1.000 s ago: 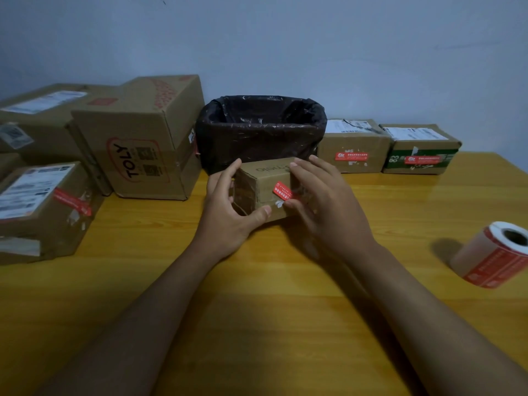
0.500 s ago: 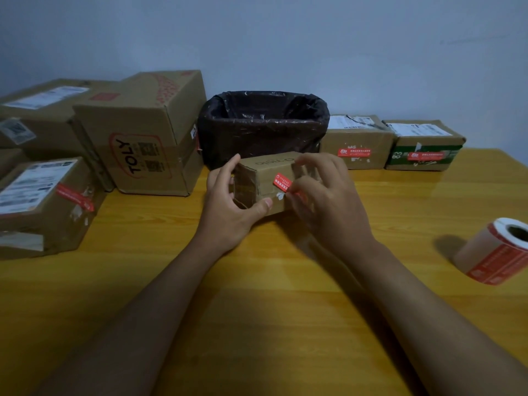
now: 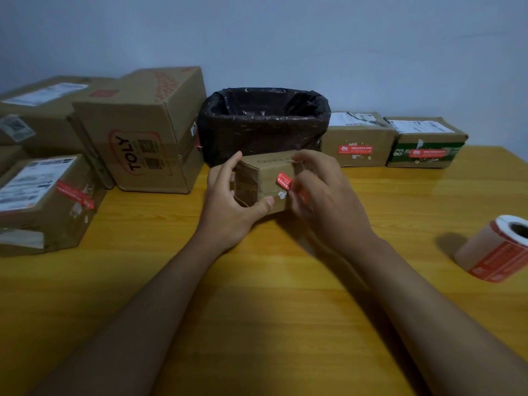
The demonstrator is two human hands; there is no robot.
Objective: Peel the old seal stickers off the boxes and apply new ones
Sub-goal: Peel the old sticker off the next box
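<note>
Just in front of the black-lined bin [image 3: 264,121], the person is holding a small cardboard box [image 3: 258,181] tilted above the wooden table [image 3: 257,295]. The left hand [image 3: 228,204] is gripping the box's near end, thumb curled under its lower edge. The right hand [image 3: 323,195] is pinching the red seal sticker [image 3: 285,180] at its right end, fingers bent tight on it. Bare glossy tabletop is lying open nearer than the bin. Left of the bin, matte corrugated cartons are crowding, the TOLY box [image 3: 145,132] closest. Right of the bin, two sealed boxes [image 3: 358,141] are sitting side by side. Well right and nearer, a sticker roll [image 3: 497,250] is lying by the table's edge.
</note>
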